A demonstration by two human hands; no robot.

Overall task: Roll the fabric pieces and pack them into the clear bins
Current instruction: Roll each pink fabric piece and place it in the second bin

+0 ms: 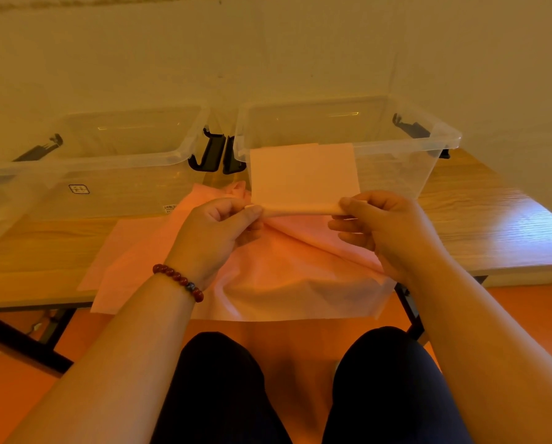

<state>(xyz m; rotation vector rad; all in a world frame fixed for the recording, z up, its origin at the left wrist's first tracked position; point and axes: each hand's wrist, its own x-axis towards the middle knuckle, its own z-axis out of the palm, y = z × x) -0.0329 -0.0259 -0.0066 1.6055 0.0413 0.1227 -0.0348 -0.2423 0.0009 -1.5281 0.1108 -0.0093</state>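
A pale pink folded fabric piece (pixel 303 177) is held up in front of the right clear bin (pixel 428 145). Its lower edge is curled into a small roll. My left hand (pixel 217 229) pinches the left end of that roll, and my right hand (pixel 370 219) pinches the right end. Beneath my hands a loose heap of pink fabric pieces (pixel 268 277) lies on the wooden table and hangs over its front edge. The left clear bin (pixel 114 174) stands beside the right one; nothing shows inside either bin.
The wooden table (pixel 492 219) stands against a plain wall, with black bin latches (pixel 217 155) between the two bins. My knees in dark trousers (pixel 390 379) are below the table's front edge, over an orange floor. A red bead bracelet (pixel 178 280) circles my left wrist.
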